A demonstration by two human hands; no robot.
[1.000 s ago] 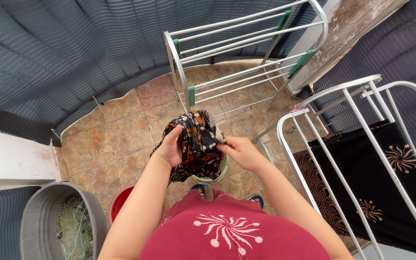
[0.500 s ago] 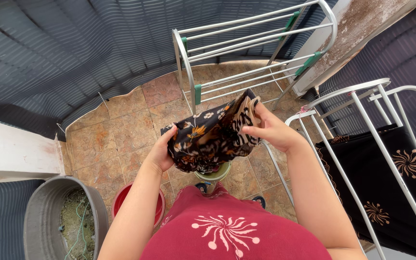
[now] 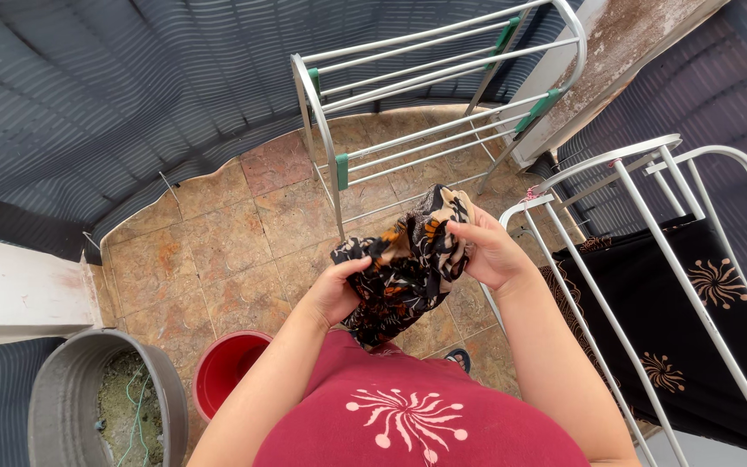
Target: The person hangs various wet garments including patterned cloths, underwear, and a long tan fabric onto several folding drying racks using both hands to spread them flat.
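Observation:
Both hands hold one bunched-up patterned cloth (image 3: 408, 264), black with orange and cream flowers, at chest height over the tiled floor. My left hand (image 3: 336, 292) grips its lower left end. Its upper right end is pinched in my right hand (image 3: 490, 251). The cloth hangs crumpled between them and hides whatever stands on the floor right below it.
A white drying rack with green clips (image 3: 408, 112) stands ahead. Another white rack (image 3: 641, 251) at my right carries a black cloth with sunburst prints (image 3: 693, 303). A red bucket (image 3: 228, 370) and a grey tub with soil (image 3: 101, 402) sit at lower left. Dark corrugated walls surround the tiles.
The cloth was stretched out between my hands half a second ago; now my hands are closer together and it is bunched again. The green bucket under it is no longer visible.

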